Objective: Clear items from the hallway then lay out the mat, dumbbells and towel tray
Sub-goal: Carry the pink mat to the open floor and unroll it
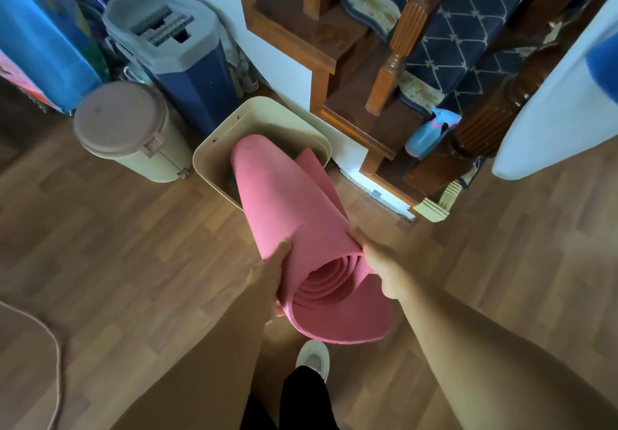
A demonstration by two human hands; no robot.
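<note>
A rolled pink mat slants in the middle of the head view, its far end inside a cream bin by the stairs, its near open end raised toward me. My left hand grips the roll's left side near the open end, thumb on top. My right hand grips the right side, fingers curled round the outer layer. A loose flap of the mat hangs off the right side by the bin. No dumbbells or towel tray are in view.
A lidded beige pedal bin and a blue mop bucket stand left of the cream bin. A wooden staircase with a blue spray bottle rises at the right. A rug edge lies lower left on the wood floor.
</note>
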